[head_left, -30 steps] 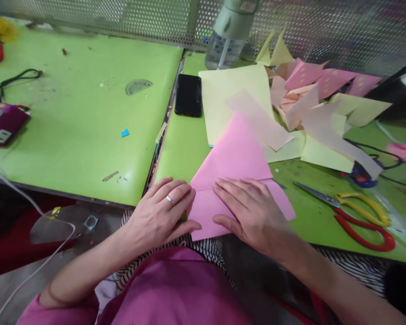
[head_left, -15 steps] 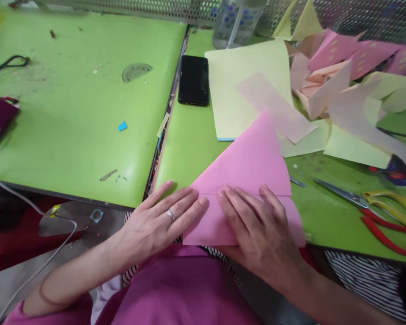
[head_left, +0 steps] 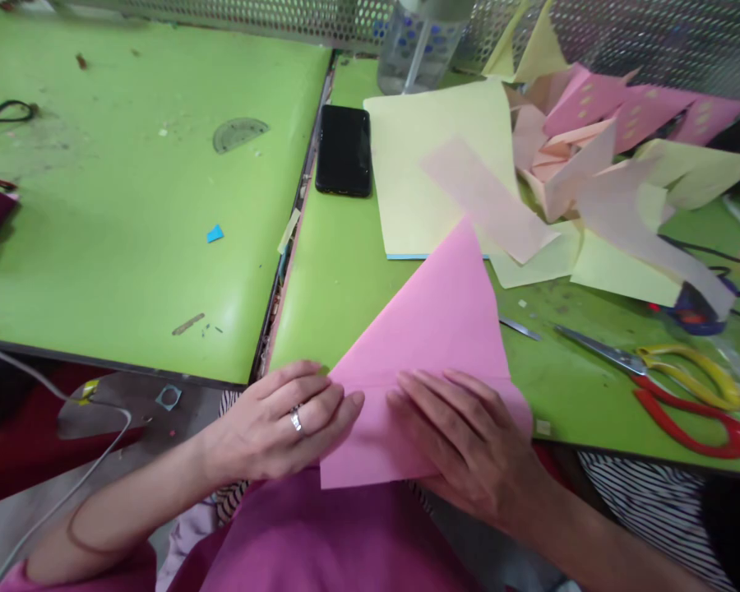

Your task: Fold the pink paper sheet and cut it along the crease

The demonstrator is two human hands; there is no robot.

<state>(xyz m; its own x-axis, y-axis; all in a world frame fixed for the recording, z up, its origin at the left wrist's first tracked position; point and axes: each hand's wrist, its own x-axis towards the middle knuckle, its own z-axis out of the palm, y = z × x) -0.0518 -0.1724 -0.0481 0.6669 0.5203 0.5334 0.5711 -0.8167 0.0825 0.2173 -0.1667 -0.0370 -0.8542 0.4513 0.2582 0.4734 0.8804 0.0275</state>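
Observation:
A pink sheet of paper (head_left: 432, 321), folded into a triangle with a strip below the fold, lies at the near edge of the green table (head_left: 339, 271). My left hand (head_left: 284, 423), a ring on one finger, rests at the sheet's left edge with fingers curled, fingertips touching the paper. My right hand (head_left: 469, 444) lies flat on the lower strip, fingers stretched out along the crease. Part of the sheet overhangs the table edge above my lap.
A black phone (head_left: 344, 150) lies beyond the sheet. Yellow sheets (head_left: 432, 156) and a heap of pink and cream paper pieces (head_left: 585, 148) fill the back right. Scissors with red and yellow handles (head_left: 672, 382) lie at the right. A bottle (head_left: 416, 45) stands at the back.
The pink sheet has slid a little toward me and turned slightly. My left fingers have curled in at its edge. My right hand stays flat on the strip.

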